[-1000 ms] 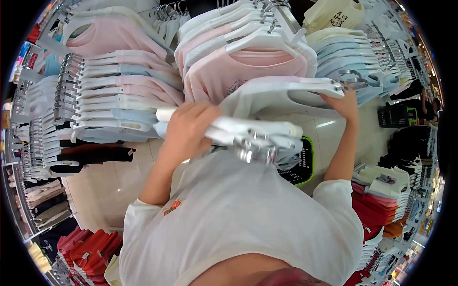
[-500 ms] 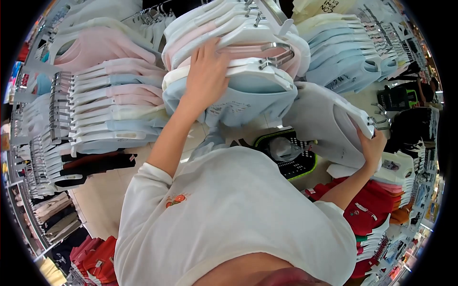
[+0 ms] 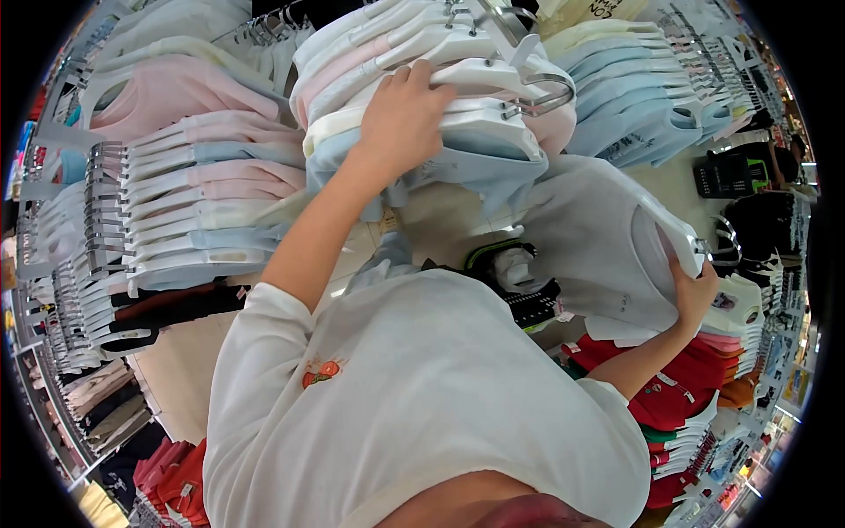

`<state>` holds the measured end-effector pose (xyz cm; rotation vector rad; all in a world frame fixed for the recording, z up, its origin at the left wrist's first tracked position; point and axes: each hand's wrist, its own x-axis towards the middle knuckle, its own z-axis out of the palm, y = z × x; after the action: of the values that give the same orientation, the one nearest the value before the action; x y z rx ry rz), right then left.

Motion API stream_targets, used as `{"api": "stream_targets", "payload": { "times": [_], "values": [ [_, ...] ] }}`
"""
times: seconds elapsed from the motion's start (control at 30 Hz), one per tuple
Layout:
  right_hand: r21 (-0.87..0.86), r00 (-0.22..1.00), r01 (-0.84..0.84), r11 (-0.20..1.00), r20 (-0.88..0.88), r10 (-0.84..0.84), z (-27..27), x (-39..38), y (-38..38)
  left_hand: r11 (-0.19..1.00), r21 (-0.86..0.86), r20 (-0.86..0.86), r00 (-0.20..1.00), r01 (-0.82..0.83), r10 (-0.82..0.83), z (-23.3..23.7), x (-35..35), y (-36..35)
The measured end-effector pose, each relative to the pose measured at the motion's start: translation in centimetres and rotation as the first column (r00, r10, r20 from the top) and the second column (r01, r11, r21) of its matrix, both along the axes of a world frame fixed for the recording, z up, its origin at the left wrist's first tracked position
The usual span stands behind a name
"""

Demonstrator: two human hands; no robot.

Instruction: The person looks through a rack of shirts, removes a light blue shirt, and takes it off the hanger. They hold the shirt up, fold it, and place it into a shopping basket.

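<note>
My left hand (image 3: 407,121) reaches into a row of hanging shirts at the top centre. Its fingers are curled over the shoulder of a white clothes hanger (image 3: 471,77). Just in front of that hand hangs a light blue shirt (image 3: 466,172) on its own white hanger. Off to the right, my right hand (image 3: 695,297) grips the white hanger (image 3: 662,211) of a grey shirt (image 3: 585,242) near its metal hook. The grey shirt hangs apart from the row, tilted, its neckline facing me.
Below the grey shirt, a black shopping basket (image 3: 528,304) holds something in clear plastic. Racks of pastel shirts (image 3: 211,180) stand left, with more blue shirts (image 3: 629,110) at the upper right. Red garments (image 3: 673,378) hang at the lower right.
My left hand has shifted up and right along the row, and the hangers there sit closer together. The grey shirt has moved slightly with my right hand and covers more of the basket.
</note>
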<state>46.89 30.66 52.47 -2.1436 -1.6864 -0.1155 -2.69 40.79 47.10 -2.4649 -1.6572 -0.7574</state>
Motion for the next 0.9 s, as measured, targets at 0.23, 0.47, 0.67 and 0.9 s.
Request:
{"api": "stream_targets", "payload": {
  "times": [0.23,0.47,0.67,0.9],
  "values": [
    [0.045,0.996,0.036,0.998,-0.082,-0.033,0.4,1.8,-1.0,0.998,-0.025,0.038,0.998,0.054,-0.053,2.5,1.0,-5.8],
    [0.048,0.995,0.074,0.996,-0.068,-0.071,1.6,3.0,0.2,0.975,-0.102,0.122,0.975,0.198,-0.185,3.2,1.8,-12.9],
    [0.009,0.996,-0.073,0.997,0.060,0.072,2.5,0.5,3.4,0.951,-0.175,0.098,0.966,0.255,-0.241,4.3,1.4,-15.7],
    [-0.049,0.948,-0.261,0.964,0.175,0.265,2.1,-3.5,7.8,0.962,-0.180,0.145,0.972,0.207,-0.182,3.7,1.2,-16.2]
  ]
}}
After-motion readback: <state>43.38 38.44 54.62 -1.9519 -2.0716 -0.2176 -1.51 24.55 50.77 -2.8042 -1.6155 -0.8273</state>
